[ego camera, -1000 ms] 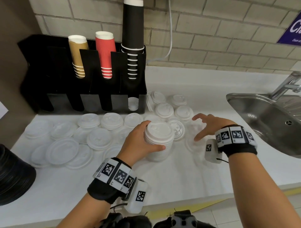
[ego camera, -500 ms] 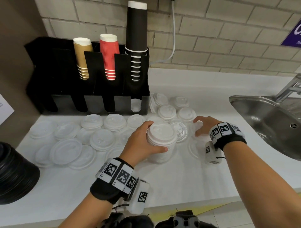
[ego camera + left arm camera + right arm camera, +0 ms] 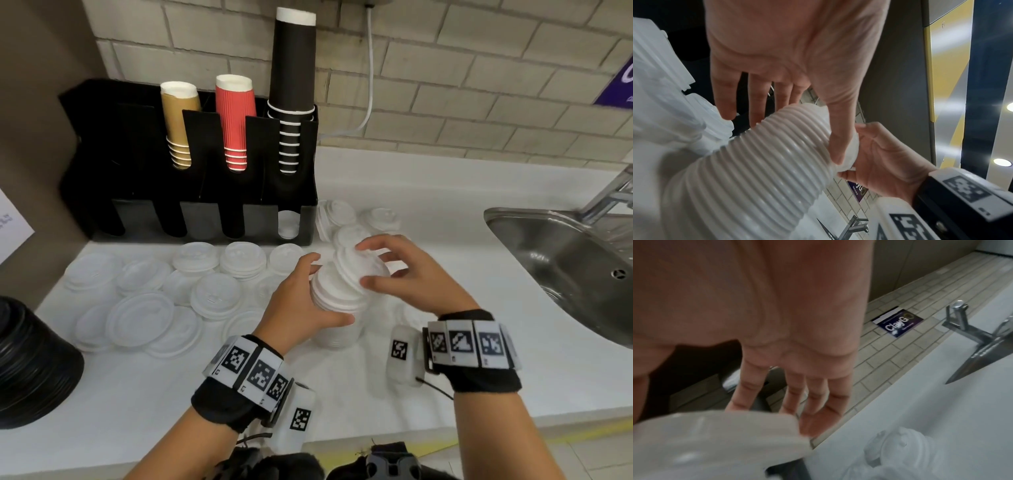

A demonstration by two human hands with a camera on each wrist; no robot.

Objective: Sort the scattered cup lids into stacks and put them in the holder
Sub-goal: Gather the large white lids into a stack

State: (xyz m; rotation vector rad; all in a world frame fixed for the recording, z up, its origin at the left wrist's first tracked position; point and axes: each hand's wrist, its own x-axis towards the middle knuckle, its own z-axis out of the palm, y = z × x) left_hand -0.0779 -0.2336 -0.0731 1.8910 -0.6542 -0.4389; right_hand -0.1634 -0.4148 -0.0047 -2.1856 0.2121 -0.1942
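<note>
My left hand [image 3: 310, 294] grips a tall stack of white cup lids [image 3: 337, 308] that stands on the white counter; its ribbed side fills the left wrist view [image 3: 766, 162]. My right hand [image 3: 373, 265] pinches a single white lid [image 3: 349, 270], tilted, against the top of that stack. The same lid is a blur in the right wrist view [image 3: 715, 443]. Behind stands the black holder [image 3: 137, 164], with a lid showing in its right front slot [image 3: 287, 224]. Loose lids [image 3: 140, 318] of differing sizes lie left of the stack, and smaller ones [image 3: 342, 214] lie behind it.
Gold [image 3: 180, 123], red [image 3: 235, 120] and black [image 3: 294, 85] cup stacks fill the holder's upper slots. A steel sink [image 3: 548, 260] with a tap [image 3: 613, 195] lies to the right. Black stacked lids [image 3: 30, 359] sit at the left edge. The counter's front edge is close to me.
My right hand came from the loose lids on the right to the top of the stack, bringing a lid with it. My left hand kept its grip on the stack.
</note>
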